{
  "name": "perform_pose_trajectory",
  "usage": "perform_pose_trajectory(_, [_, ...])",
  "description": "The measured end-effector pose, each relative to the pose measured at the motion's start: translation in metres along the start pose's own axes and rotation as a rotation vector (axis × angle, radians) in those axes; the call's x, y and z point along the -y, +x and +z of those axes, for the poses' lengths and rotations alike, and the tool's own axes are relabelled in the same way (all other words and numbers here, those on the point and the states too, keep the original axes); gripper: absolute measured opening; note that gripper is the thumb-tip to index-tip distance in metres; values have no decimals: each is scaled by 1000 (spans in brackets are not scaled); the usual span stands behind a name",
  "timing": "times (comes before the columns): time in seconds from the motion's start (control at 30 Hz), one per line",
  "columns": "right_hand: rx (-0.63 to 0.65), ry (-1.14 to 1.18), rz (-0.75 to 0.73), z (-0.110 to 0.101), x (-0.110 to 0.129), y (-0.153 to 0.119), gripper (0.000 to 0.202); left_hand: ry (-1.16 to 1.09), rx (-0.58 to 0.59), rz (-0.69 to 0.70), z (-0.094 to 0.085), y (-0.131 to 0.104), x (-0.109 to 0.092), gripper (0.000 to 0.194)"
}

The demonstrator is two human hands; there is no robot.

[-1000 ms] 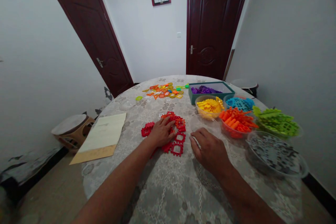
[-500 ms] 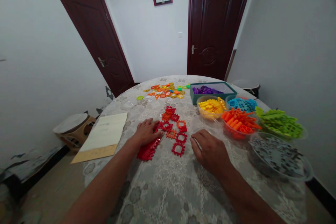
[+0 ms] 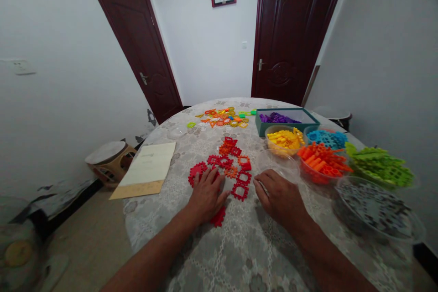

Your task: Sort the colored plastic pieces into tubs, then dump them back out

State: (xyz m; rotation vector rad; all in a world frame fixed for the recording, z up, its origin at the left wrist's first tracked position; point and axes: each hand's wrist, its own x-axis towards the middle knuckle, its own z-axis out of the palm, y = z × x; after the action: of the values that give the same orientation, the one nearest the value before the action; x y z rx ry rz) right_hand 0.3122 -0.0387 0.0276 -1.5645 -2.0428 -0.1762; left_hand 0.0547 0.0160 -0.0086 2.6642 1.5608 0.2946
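Observation:
My left hand [image 3: 208,195] lies palm down with its fingers apart over red toothed plastic building pieces. It partly covers a red piece [image 3: 219,217] that shows below the thumb. A rounded red toothed piece [image 3: 197,172] sits by its fingertips. To its right are red square frame pieces [image 3: 240,190] and an orange toothed piece [image 3: 231,172]. My right hand [image 3: 280,198] rests on the tablecloth right of the frames, its fingers curled in. No piece shows in it, though its palm is hidden.
Tubs of yellow [image 3: 284,139], blue [image 3: 325,138], orange [image 3: 323,164], green [image 3: 379,164] and grey pieces [image 3: 374,205] stand at right, near a box of purple pieces [image 3: 278,118]. Mixed pieces [image 3: 222,118] lie at the back. A paper pad [image 3: 150,164] is at left.
My left hand has drawn nearer and to the right, and the large red piece has shifted that way. The rounded red piece now shows. My right hand stays put; the view turned slightly left.

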Motion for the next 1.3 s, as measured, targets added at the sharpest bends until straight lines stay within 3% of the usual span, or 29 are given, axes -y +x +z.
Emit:
perform_pose_trajectory(0.17, [24,-12,-24,4,0,-1,25,-84,4,75,2,25,-12,63])
perform_pose_trajectory(0.33, [27,21,-30,3,-2,-1,25,-194,-47,179,-5,33,-10,54])
perform_pose_trajectory(0.43, [28,30,-25,1,-2,-1,25,-129,-50,120,-9,21,5,54])
perform_pose_trajectory(0.6, [45,21,-22,-1,1,-1,27,20,56,-6,-6,7,41,57])
perform_pose_trajectory(0.8, [55,40,-26,1,0,-1,27,96,75,-141,-8,28,79,56])
perform_pose_trajectory(0.93, [44,55,-14,1,-1,-1,27,137,71,-256,-11,36,91,58])
perform_pose_trajectory(1.0, [54,53,-14,1,-1,-1,27,142,37,-240,-11,36,90,60])
perform_pose_trajectory(1.13, [73,46,-24,0,1,-1,27,86,44,-29,-9,39,75,61])
perform_pose_trajectory(1.3, [72,55,-26,0,2,0,27,44,116,40,-6,66,52,63])
